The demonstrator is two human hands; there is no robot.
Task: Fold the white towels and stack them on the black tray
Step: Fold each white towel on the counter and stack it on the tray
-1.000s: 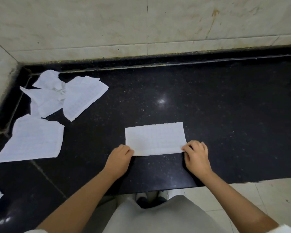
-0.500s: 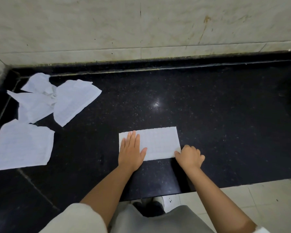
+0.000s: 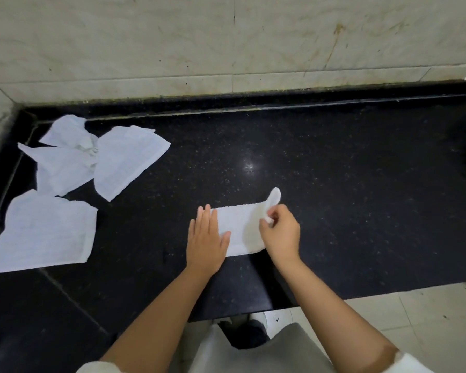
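My left hand (image 3: 206, 239) is flat on the left end of the folded towel (image 3: 240, 230), fingers straight and pressed down on it. My right hand (image 3: 280, 232) fingers are pinching the towel's right end, lifted off the black table (image 3: 347, 189). It sits near the table's front edge, middle. Unfolded towels (image 3: 78, 184) lie far left.

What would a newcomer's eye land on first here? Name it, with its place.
First, the white towel at the black counter's near edge: the left hand presses it flat while the right hand pinches its right end and lifts it. Next, the loose unfolded towels heaped at the far left corner.
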